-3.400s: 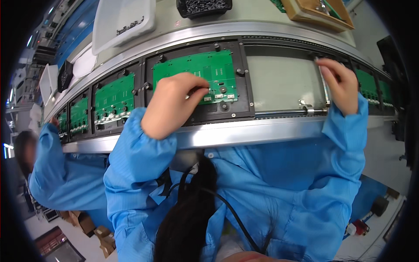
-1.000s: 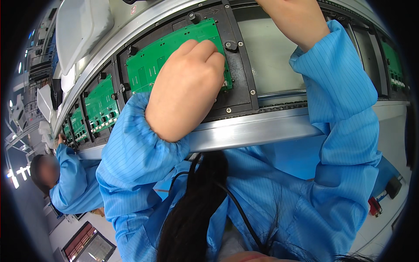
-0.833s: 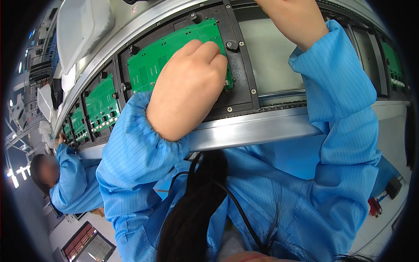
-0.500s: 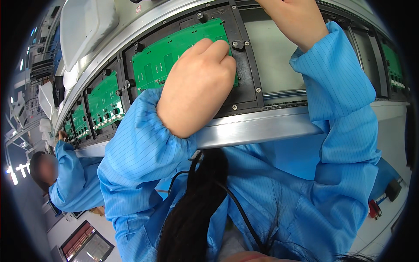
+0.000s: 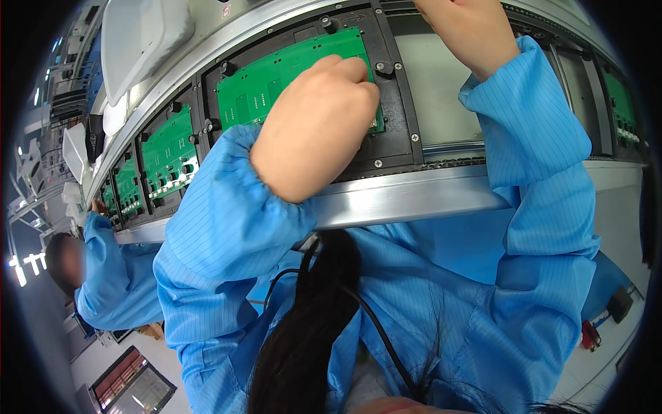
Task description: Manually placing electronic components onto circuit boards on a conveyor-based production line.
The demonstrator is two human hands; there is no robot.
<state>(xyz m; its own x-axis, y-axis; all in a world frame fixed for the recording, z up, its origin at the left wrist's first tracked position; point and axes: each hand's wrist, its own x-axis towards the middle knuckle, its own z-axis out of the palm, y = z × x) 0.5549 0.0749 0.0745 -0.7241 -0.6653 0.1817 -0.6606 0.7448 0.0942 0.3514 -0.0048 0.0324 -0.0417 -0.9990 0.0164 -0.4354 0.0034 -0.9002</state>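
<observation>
My left hand (image 5: 317,127) is curled over the lower right part of a green circuit board (image 5: 252,96). Its knuckles face up, and the fingertips, with whatever they hold, are hidden beneath it. The board lies in a black carrier frame (image 5: 394,110) with dark round knobs along its edges. Farther right, my right hand (image 5: 472,34) reaches past the pale gap beside the carrier. The picture's upper edge cuts off its fingers, so their grip does not show. Both sleeves are blue with thin stripes.
More carriers with green boards (image 5: 167,155) line the conveyor to the left; another board (image 5: 618,103) sits far right. A metal rail (image 5: 414,196) runs along the near side. White bins (image 5: 141,41) stand beyond the line. A co-worker in blue (image 5: 114,276) is at the left.
The view has shifted a little, with the boards and frame slightly farther right in the picture. My left hand has edged up and right, staying curled over the board.
</observation>
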